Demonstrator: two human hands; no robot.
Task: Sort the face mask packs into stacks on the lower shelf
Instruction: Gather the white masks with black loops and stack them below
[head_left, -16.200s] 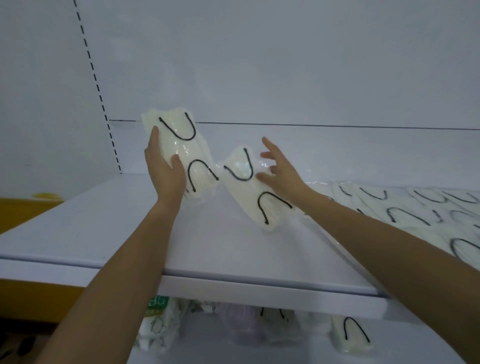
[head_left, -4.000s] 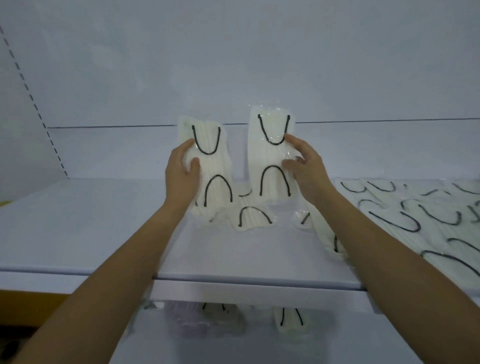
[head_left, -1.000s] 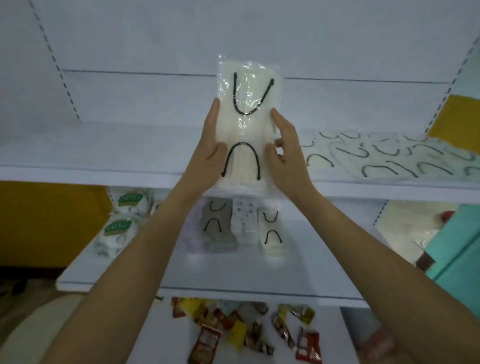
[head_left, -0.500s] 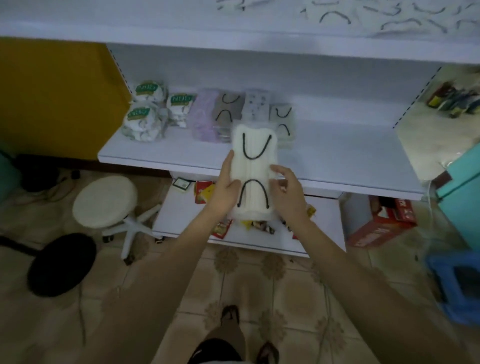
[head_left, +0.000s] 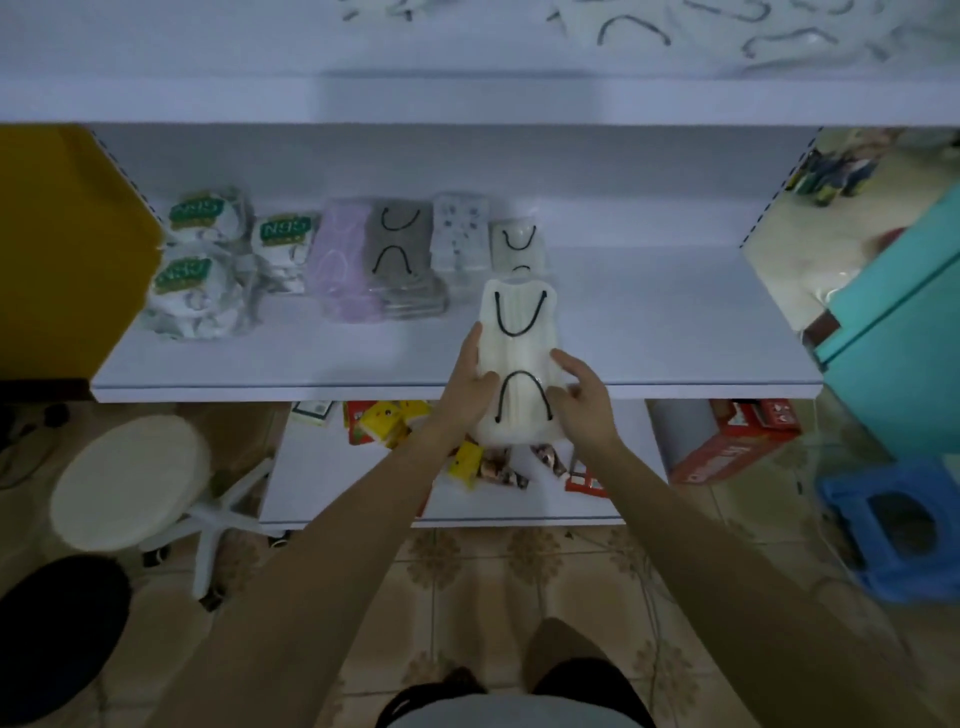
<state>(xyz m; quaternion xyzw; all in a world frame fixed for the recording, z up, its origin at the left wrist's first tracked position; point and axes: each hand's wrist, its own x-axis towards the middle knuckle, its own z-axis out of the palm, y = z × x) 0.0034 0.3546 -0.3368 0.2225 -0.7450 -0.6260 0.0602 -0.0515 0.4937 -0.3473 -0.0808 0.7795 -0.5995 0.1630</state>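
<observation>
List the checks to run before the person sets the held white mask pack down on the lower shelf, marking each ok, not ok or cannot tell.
1. Left hand and right hand both grip the white plastic-wrapped mask pack with black ear loops: ok.
2. Matching white stack sits at the row's right end, just behind the pack: ok.
3. Loops face the same way as that stack's: ok.
4. Pack fully over the white lower shelf: not ok, its near half overhangs the front edge.
5. Stack height and steadiness: cannot tell.

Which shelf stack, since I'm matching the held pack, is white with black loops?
The rightmost stack, behind the held pack; others are grey, lilac, patterned or green-labelled.
</observation>
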